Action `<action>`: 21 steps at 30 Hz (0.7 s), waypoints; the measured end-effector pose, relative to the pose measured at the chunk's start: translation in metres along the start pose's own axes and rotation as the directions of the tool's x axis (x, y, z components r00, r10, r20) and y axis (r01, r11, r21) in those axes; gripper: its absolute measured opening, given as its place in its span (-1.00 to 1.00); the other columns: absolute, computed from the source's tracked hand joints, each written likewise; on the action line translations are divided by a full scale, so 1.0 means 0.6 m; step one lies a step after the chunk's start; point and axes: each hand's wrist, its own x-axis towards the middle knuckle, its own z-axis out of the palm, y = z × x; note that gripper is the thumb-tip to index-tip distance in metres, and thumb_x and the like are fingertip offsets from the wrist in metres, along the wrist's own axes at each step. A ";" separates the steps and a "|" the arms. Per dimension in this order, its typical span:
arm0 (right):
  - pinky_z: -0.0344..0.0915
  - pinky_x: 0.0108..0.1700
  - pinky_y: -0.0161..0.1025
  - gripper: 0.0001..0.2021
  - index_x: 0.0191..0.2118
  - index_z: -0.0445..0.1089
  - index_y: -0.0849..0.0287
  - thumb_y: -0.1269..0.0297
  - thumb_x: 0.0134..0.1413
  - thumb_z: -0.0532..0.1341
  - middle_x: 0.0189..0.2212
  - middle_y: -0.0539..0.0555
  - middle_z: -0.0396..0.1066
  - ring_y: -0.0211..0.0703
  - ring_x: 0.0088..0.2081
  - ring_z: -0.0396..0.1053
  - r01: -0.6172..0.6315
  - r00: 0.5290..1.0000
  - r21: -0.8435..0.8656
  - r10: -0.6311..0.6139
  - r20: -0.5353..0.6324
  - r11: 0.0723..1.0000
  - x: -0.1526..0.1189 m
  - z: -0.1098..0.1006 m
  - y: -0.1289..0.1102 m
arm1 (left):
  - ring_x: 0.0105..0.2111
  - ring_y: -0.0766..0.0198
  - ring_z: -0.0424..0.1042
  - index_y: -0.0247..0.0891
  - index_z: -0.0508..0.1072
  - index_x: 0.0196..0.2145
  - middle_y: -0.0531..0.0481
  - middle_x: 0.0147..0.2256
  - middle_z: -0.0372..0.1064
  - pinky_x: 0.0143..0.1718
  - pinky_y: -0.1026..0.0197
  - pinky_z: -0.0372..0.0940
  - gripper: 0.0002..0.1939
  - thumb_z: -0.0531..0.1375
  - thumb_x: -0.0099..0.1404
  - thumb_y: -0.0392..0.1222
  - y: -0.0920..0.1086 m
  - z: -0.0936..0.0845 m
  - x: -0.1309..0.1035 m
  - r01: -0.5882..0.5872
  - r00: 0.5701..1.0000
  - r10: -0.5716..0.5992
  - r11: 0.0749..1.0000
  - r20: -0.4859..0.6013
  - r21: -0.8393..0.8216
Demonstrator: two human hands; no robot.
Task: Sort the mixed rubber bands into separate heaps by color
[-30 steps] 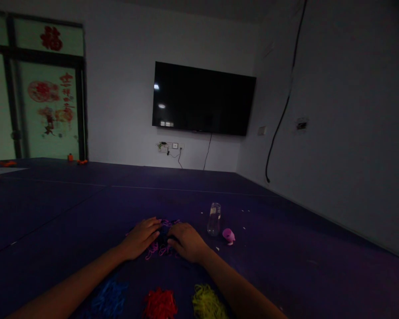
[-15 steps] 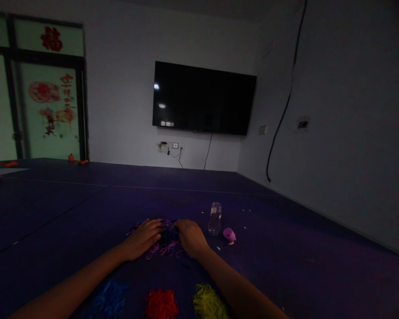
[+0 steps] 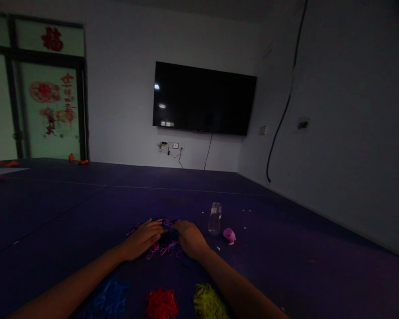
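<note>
Taking the pile (image 3: 168,244) as the centre of a clock, with twelve pointing away from the person, the left hand (image 3: 141,240) lies on its nine o'clock side. That hand is unclenched, its fingers stretched out over the strands. At three o'clock the right hand (image 3: 190,240) touches the edge of the pile, fingers bent inward; the dim light hides whether it pinches any strands. The pile, pink and dark, sits between the two hands on the purple mat (image 3: 86,212), with pink loops spilling out at six. Near the right hand, at two o'clock, the clear bottle (image 3: 214,219) stands upright, and the pink cup (image 3: 229,235) is just beside it, at three. Closer to the person are three more piles: blue (image 3: 109,297) at seven, red (image 3: 161,304) at six and yellow (image 3: 209,303) at five. Well beyond, toward one, the TV (image 3: 204,98) hangs on the wall (image 3: 119,88).
</note>
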 end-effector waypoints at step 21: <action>0.11 -0.01 -0.21 -0.66 -0.07 0.35 0.12 0.45 0.06 0.01 -0.03 0.09 0.31 -0.16 -0.04 0.23 0.225 0.973 0.022 -0.226 0.054 0.974 -0.001 -0.010 -0.008 | -0.02 0.16 0.27 -0.22 0.40 -0.12 -0.05 -0.10 0.40 0.06 -0.02 0.09 -0.62 -0.12 0.34 -0.06 -0.020 0.017 0.004 0.099 0.977 -0.086 0.993 -0.195 0.058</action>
